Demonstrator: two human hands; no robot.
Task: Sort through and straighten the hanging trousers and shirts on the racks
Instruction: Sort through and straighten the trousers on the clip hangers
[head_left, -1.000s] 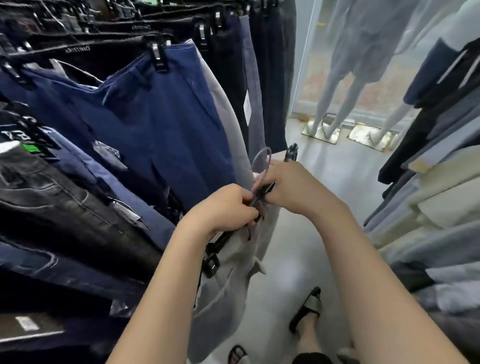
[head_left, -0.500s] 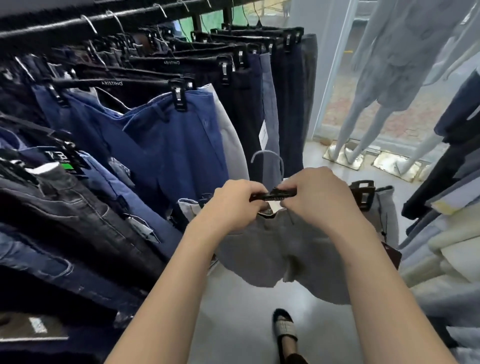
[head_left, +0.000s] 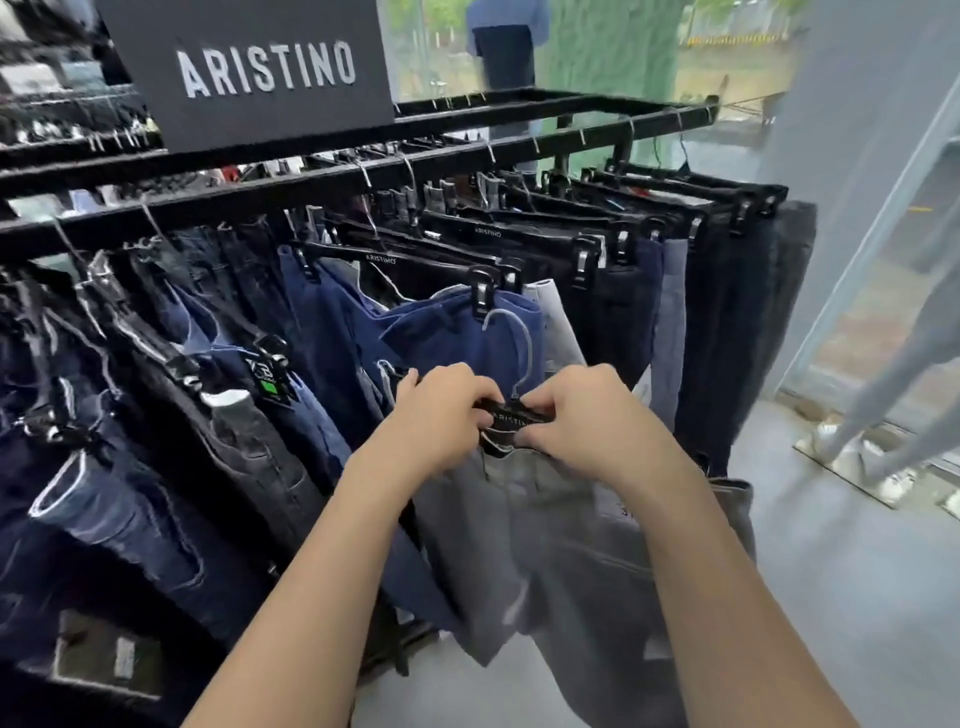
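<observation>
Below the black metal rack rail (head_left: 311, 202), grey cotton trousers (head_left: 519, 519) are being levelled.
Left hand (head_left: 441, 415) and right hand (head_left: 592, 415) are gripping their black plastic clip hanger (head_left: 511, 418), tilted a second ago, now level; still off the rail, they are likely ready for rehanging.

Left hand (head_left: 441, 415) and right hand (head_left: 587, 415) pinch a black clip hanger (head_left: 511, 418) (printed ARISTINO) at centre, its wire hook (head_left: 529, 353) rising toward 12 o'clock. Grey trousers (head_left: 545, 545) hang from it toward 6 o'clock. A rack (head_left: 311, 189) of dark trousers spans 9 to 2 o'clock.
</observation>
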